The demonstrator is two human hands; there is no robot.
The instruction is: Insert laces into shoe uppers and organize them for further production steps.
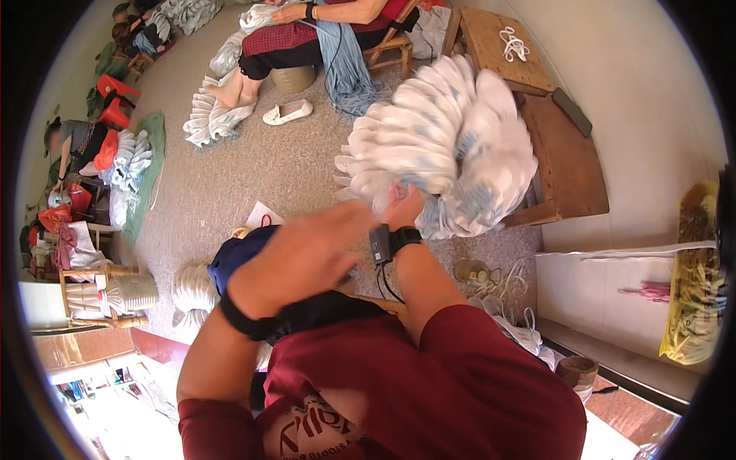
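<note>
A large fanned bundle of white, rounded cloth pieces with blue patches curves round in front of me at the right. My right hand is closed on its near edge, fingertips pressed into the cloth. What exactly the pieces are cannot be made out. My left hand is smeared by motion, to the left of my right wrist and apart from the bundle. Whether it holds anything is unclear. A dark band with a small black device and cable sits at my right wrist.
Beside the bundle stands a wooden chair with white cord on it. Ahead sits a person handling pale blue strips; a white shoe lies nearby. More white bundles are at my left. A yellow bag hangs at right.
</note>
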